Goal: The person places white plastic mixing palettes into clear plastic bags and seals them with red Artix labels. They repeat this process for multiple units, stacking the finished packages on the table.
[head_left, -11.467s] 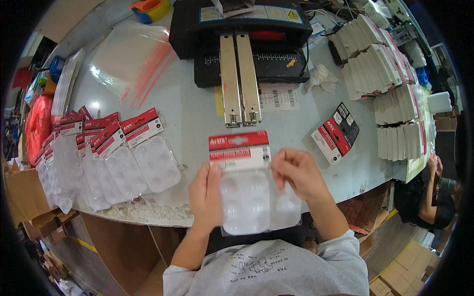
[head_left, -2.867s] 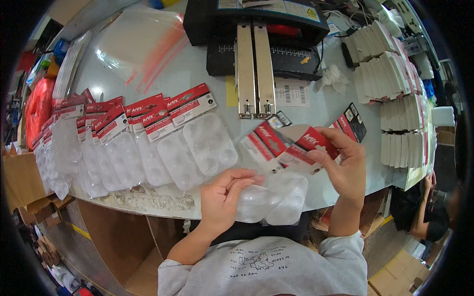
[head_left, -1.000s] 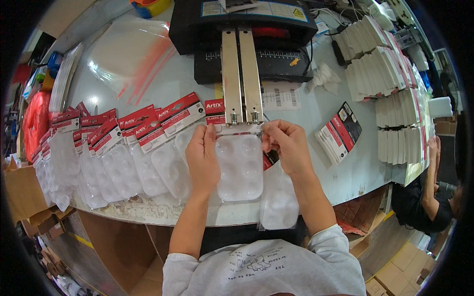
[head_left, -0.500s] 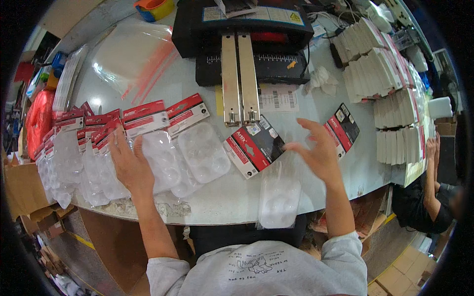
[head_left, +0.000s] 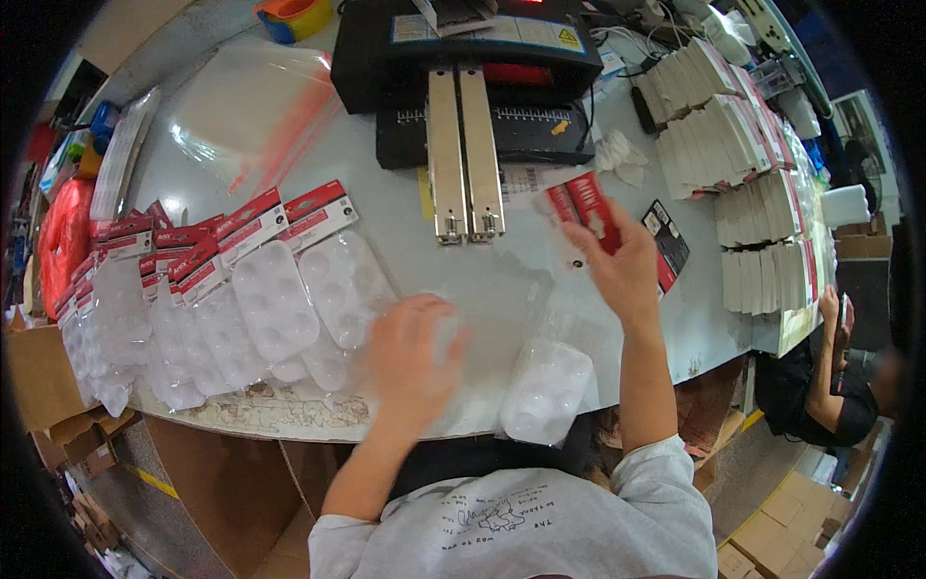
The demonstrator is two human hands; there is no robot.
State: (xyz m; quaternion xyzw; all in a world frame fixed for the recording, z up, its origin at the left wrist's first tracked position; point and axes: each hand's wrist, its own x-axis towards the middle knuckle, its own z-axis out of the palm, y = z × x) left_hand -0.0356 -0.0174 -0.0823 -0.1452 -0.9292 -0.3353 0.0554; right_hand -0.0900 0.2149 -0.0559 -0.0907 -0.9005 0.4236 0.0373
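Note:
Pinched in my right hand (head_left: 625, 265) is a red and white folded header card (head_left: 590, 207), raised over the table right of the machine's metal bars. A second header card (head_left: 667, 241), black and red, lies just right of that hand. My left hand (head_left: 415, 362), blurred by motion, hovers over the table's middle with thumb and fingers apart, holding nothing visible. Between my hands, at the front edge, lies a white paint palette in a clear bag (head_left: 545, 391). Left of my left hand, bagged palettes with red and white header cards (head_left: 275, 299) overlap in a row.
A black machine with two metal bars (head_left: 465, 159) stands at the back centre. Clear bags (head_left: 251, 111) lie back left, near a red plastic bundle (head_left: 69, 241). Stacked cards (head_left: 714, 145) line the right side beside crumpled tissue (head_left: 620, 156). Another person's hands (head_left: 834, 314) show far right.
My right hand has picked up the header card from the middle of the table and lifted it. My left hand has moved right, away from the row of bagged palettes.

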